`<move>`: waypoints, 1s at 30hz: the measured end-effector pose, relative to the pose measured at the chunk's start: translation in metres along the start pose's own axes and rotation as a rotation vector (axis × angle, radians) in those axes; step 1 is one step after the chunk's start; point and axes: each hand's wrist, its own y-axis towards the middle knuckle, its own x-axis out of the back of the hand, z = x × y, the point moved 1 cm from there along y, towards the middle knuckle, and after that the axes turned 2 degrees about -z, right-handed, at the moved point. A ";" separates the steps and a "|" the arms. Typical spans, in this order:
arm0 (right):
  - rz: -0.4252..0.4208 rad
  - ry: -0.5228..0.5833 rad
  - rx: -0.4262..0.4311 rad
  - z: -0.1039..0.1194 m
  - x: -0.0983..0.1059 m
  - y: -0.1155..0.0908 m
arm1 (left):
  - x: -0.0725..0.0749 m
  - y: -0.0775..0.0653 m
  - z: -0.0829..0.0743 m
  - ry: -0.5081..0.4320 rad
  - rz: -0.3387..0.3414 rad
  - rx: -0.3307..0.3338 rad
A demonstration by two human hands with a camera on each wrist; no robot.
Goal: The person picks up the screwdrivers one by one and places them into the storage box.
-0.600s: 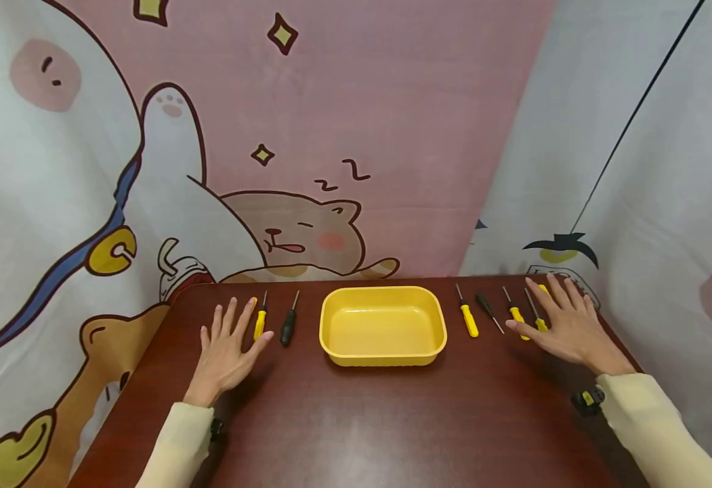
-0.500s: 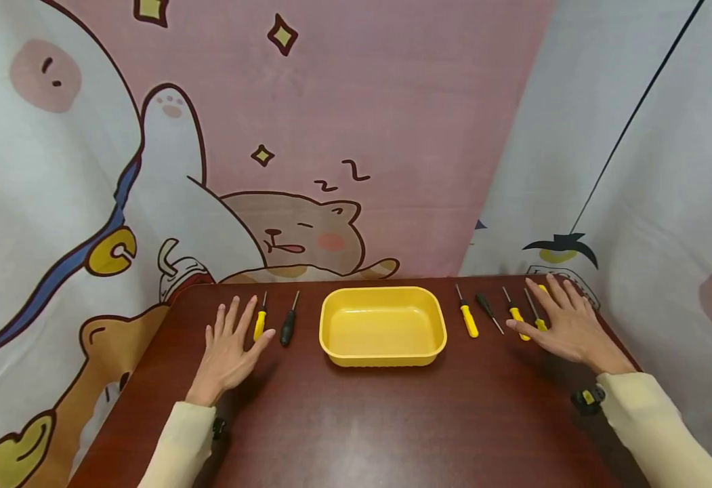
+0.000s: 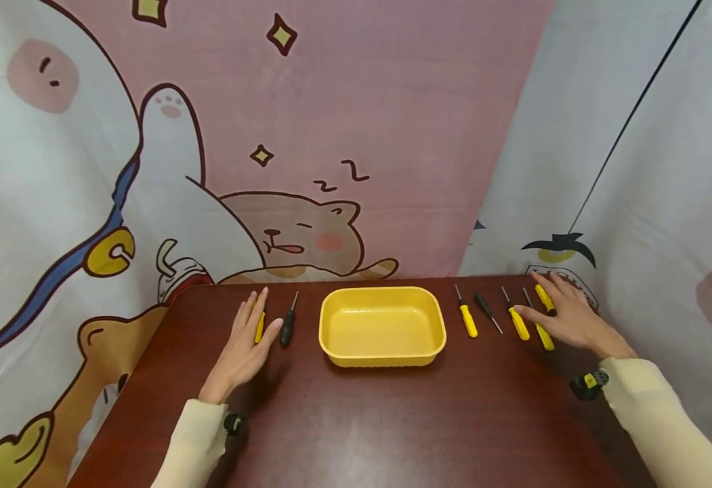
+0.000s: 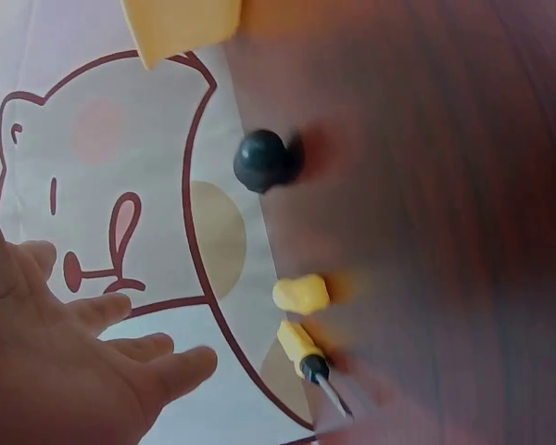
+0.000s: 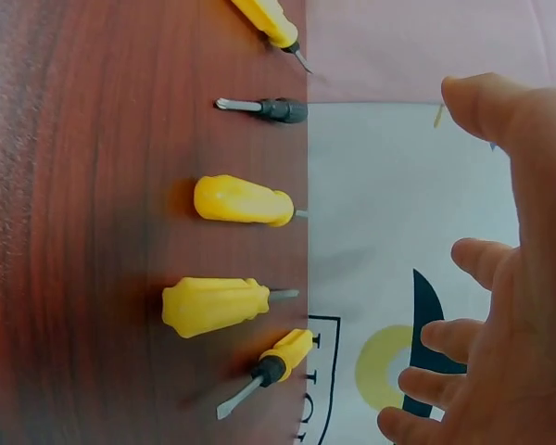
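Note:
My left hand [image 3: 240, 352], fingers extended, hovers over the left end of the table and partly covers a yellow-handled screwdriver [image 3: 259, 331]. Just right of its thumb lies a black-handled screwdriver [image 3: 287, 329]. A yellow screwdriver with a black collar [image 4: 299, 349] shows in the left wrist view. On the right side, my right hand [image 3: 569, 324] spreads above two yellow screwdrivers, one long-handled [image 3: 545, 336] and one with a black collar [image 3: 545, 299]. Further left are a yellow screwdriver [image 3: 519, 324], a small black one [image 5: 283, 110] and another yellow one [image 3: 468, 320]. Neither hand holds anything.
Between the two groups of screwdrivers sits a yellow rectangular tray [image 3: 383, 360] on the dark red-brown table [image 3: 392, 427]. A cartoon-printed cloth [image 3: 392, 135] rises right behind the table's far edge and along its sides.
My left hand has moved right, over the yellow screwdriver, with its fingers closer together. My right hand has shifted slightly, showing more of the yellow handles beneath it. The screwdrivers and tray stay put.

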 end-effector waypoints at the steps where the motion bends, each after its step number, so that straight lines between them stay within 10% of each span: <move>1: -0.003 -0.001 -0.002 0.000 0.001 0.001 | 0.000 0.001 -0.002 -0.015 -0.003 -0.005; 11: -0.014 0.014 0.005 -0.009 0.008 0.009 | -0.008 0.004 -0.012 -0.171 0.001 -0.043; 30: 0.031 0.072 -0.111 -0.043 0.015 0.017 | -0.025 0.012 -0.028 -0.444 0.104 0.118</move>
